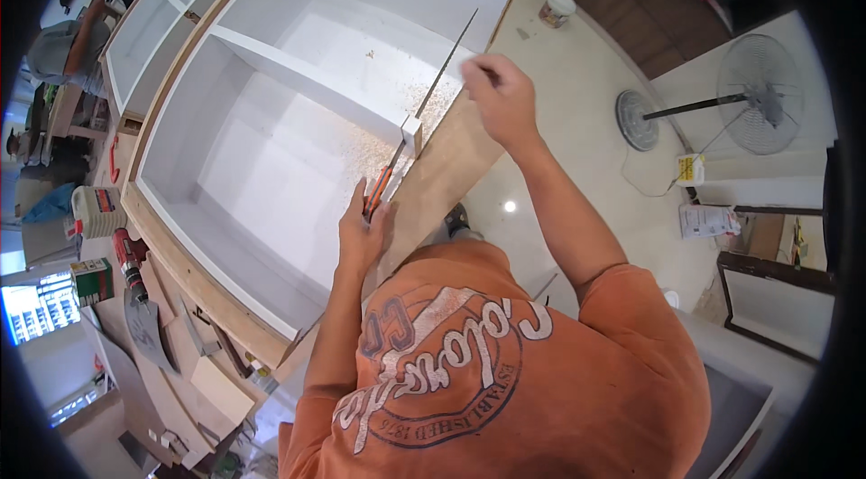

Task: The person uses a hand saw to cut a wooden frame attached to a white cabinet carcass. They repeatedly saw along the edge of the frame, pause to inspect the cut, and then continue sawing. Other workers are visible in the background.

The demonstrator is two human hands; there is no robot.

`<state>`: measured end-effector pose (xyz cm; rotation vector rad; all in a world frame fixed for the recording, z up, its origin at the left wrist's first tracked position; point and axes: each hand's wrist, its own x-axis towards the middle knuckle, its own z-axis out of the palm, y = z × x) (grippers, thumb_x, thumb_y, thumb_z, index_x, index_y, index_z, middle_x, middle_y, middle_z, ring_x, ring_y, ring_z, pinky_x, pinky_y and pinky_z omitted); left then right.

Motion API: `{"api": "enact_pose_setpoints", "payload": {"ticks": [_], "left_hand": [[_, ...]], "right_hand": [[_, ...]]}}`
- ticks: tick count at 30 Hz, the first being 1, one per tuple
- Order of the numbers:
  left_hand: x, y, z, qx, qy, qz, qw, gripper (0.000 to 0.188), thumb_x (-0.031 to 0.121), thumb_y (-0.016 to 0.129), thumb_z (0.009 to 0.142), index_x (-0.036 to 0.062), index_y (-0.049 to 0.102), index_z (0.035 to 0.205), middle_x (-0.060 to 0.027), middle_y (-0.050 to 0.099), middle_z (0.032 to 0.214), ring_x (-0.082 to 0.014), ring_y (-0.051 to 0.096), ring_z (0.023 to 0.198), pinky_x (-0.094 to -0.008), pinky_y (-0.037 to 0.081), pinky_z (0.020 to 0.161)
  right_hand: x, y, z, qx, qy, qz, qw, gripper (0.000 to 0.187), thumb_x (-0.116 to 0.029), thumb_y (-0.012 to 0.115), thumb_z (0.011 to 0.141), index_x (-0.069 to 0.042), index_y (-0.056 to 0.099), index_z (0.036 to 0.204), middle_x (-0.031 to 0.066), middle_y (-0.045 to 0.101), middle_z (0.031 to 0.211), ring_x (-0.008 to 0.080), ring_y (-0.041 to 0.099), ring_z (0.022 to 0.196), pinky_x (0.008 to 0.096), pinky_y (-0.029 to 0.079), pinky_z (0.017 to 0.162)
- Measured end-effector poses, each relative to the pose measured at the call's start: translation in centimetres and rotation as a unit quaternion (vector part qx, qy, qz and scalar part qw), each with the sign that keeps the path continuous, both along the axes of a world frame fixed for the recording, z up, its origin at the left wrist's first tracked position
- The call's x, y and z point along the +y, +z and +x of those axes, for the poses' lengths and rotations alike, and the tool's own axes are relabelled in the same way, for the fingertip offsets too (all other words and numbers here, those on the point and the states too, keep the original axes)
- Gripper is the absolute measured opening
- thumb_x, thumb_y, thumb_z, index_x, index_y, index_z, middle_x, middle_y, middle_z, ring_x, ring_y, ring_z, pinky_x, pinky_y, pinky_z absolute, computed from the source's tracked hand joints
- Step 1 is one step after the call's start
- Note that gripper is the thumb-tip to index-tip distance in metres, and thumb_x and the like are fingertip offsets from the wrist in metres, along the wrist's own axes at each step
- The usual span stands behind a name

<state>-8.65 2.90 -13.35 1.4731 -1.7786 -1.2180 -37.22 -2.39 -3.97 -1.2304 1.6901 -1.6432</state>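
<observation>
My left hand [363,225] is closed round the orange-and-black handle of a handsaw [435,87]. Seen nearly edge-on, its long thin blade slants away to the upper right, passing close to the end of a white divider [316,82]. That divider splits an open white cabinet frame [203,276] with wooden edges. Sawdust [433,109] lies inside, on both sides of the divider's end. Right of the blade, my right hand [501,96] hovers near the cabinet's edge, slightly blurred, fingers curled and nothing visible in them. A brown board [451,159] runs along the near side of the cabinet.
Left of the cabinet are a red drill [129,253], a putty knife [149,327], a white jug [96,211] and scrap boards. On the right floor stand a fan [758,100] and a bucket [557,8]. Another person [68,50] is at the far left.
</observation>
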Motion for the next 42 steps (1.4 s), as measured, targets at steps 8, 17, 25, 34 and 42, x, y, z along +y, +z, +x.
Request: {"api": "enact_pose_setpoints", "payload": {"ticks": [8,17,25,34,42], "left_hand": [[-0.4,4.7,0.6,0.011,-0.094,-0.050,0.994,0.050,0.016,0.057,0.098,0.0094,0.050,0.147,-0.0280,0.068,0.103,-0.0429,0.068,0.094,-0.0446,0.052,0.084],[-1.0,4.5,1.6,-0.057,-0.144,-0.162,0.975,0.051,0.013,0.053,0.098,0.0261,0.051,0.148,-0.0232,0.066,0.089,-0.0431,0.065,0.083,-0.0524,0.051,0.077],[2.2,5.9,4.3,-0.121,-0.110,-0.156,0.974,0.049,0.015,0.052,0.098,0.0274,0.054,0.145,-0.0209,0.064,0.083,-0.0422,0.066,0.075,-0.0530,0.052,0.070],[2.3,4.8,5.5,-0.117,-0.103,-0.153,0.976,0.048,0.012,0.054,0.097,0.0294,0.056,0.142,-0.0171,0.062,0.076,-0.0381,0.065,0.072,-0.0484,0.052,0.065],[-1.3,4.0,1.7,-0.093,-0.129,-0.128,0.979,0.048,0.018,0.054,0.100,0.0288,0.051,0.147,-0.0193,0.066,0.082,-0.0412,0.067,0.078,-0.0503,0.054,0.072]], "right_hand": [[-4.0,5.2,9.8,0.448,0.173,0.152,0.864,0.064,-0.040,0.072,0.090,0.005,0.054,0.131,0.0223,0.072,0.104,0.0385,0.069,0.098,0.0432,0.055,0.087],[-4.1,5.8,11.6,0.541,0.220,0.328,0.742,0.042,-0.032,0.063,0.096,0.004,0.051,0.113,0.0252,0.071,0.100,0.0414,0.070,0.097,0.0486,0.054,0.084],[-3.7,6.0,12.3,0.562,0.184,0.319,0.740,0.042,-0.034,0.062,0.097,0.002,0.052,0.114,0.0221,0.073,0.095,0.0405,0.071,0.092,0.0486,0.055,0.082],[-4.2,5.7,12.5,0.596,0.165,0.342,0.707,0.043,-0.037,0.060,0.098,0.001,0.050,0.116,0.0227,0.072,0.089,0.0399,0.071,0.087,0.0495,0.055,0.079],[-4.7,4.9,12.8,0.608,0.150,0.335,0.703,0.043,-0.040,0.060,0.098,0.000,0.048,0.110,0.0230,0.072,0.088,0.0409,0.071,0.085,0.0500,0.055,0.077]]}}
